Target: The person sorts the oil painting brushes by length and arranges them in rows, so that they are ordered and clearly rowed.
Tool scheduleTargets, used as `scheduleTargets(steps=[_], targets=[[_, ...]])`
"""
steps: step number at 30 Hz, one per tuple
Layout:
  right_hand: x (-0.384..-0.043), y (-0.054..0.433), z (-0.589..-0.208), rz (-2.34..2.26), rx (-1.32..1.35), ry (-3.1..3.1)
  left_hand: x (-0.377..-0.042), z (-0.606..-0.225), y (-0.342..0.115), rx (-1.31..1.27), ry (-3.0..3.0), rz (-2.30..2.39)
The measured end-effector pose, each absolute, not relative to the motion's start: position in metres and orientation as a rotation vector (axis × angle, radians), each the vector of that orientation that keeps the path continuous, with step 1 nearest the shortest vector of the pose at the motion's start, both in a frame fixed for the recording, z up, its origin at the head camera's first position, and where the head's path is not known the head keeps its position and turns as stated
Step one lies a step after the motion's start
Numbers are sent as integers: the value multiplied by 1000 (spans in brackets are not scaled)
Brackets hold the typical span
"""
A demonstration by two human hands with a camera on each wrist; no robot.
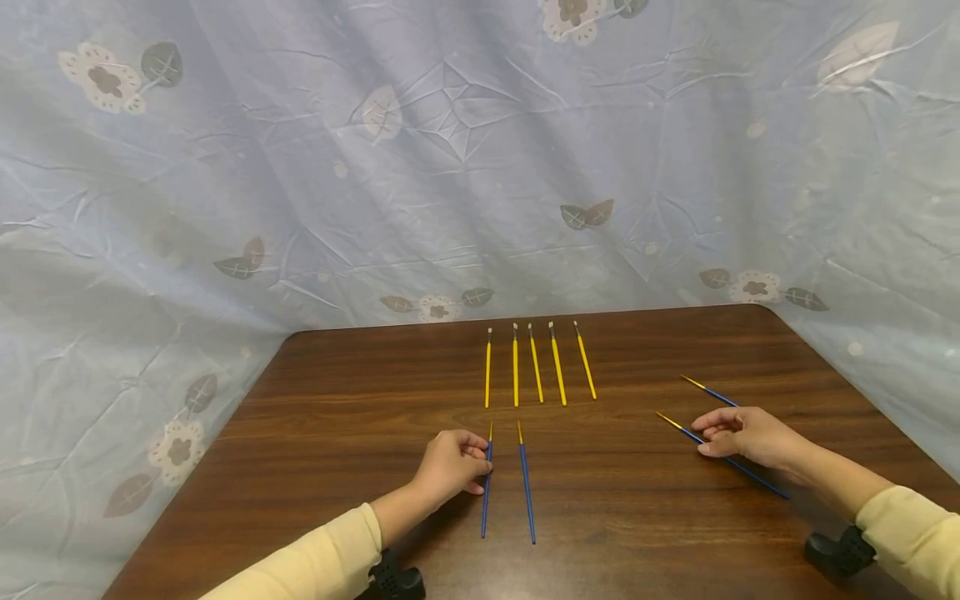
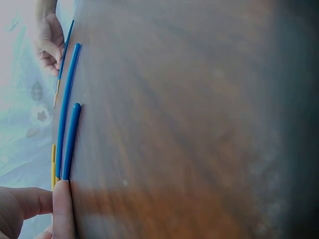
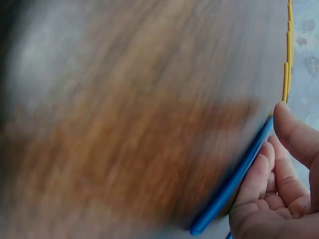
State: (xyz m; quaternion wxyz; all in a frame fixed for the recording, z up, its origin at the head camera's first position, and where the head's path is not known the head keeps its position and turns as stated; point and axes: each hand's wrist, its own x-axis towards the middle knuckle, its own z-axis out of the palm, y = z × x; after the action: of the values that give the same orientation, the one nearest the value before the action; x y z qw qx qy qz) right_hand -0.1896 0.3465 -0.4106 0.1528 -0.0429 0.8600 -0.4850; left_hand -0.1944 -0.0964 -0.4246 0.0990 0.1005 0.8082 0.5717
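Note:
My left hand [image 1: 450,465] pinches a blue-handled paintbrush [image 1: 485,504] with a yellow ferrule, its tip pointing away from me. A second blue paintbrush [image 1: 527,483] lies just to the right, roughly parallel to it. In the left wrist view, a fingertip [image 2: 62,201] covers part of the pinched brush [image 2: 72,142]. Over on the right, my right hand [image 1: 757,437] holds another blue paintbrush [image 1: 756,477] between thumb and fingers; it slants with its tip toward the far left. Behind that hand a further blue paintbrush [image 1: 722,397] is partly hidden by the fingers.
Several yellow-handled paintbrushes [image 1: 515,371] lie in a row toward the back of the brown wooden table [image 1: 360,417], bristles pointing away. A pale floral cloth [image 1: 450,167] hangs behind and around the table. Dark wrist devices [image 1: 397,579] sit below both sleeves.

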Motion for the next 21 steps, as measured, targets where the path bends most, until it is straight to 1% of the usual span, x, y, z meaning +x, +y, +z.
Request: scheduleTargets(steps=[21], targets=[[-188, 334, -411, -1255, -7, 2680, -192, -423, -96, 297, 2385, 1713]])
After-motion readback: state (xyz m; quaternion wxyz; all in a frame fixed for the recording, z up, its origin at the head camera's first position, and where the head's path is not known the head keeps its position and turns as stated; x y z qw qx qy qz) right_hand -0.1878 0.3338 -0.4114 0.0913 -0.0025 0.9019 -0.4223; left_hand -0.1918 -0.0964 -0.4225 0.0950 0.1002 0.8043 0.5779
